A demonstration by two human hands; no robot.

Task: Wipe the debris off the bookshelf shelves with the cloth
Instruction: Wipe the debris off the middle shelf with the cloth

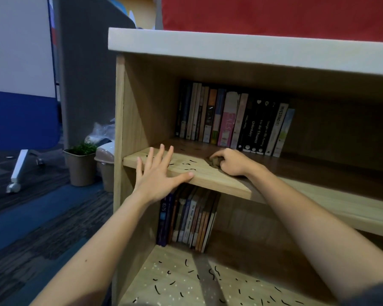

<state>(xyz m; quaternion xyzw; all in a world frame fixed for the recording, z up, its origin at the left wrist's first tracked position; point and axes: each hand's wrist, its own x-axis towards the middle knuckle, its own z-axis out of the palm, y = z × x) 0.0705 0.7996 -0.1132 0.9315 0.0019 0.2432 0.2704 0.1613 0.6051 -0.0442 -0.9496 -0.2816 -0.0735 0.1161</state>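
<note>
A light wooden bookshelf [119, 120] fills the view. On its middle shelf [208, 176] lie several short black debris strands [189, 164]. My right hand [231, 161] grips a bunched brown cloth [215, 162] and rests it on that shelf, just right of the strands. With fingers spread, my left hand [158, 171] hovers at the shelf's front edge, its thumb touching the lip. The lower shelf [186, 283] carries many black strands [210, 273] and pale specks.
A row of books [232, 120] stands at the back of the middle shelf, another row of books [187, 219] on the lower one. Left of the bookshelf on the carpet are a potted plant [81, 164], a small bin [105, 164] and a wheeled partition foot [16, 173].
</note>
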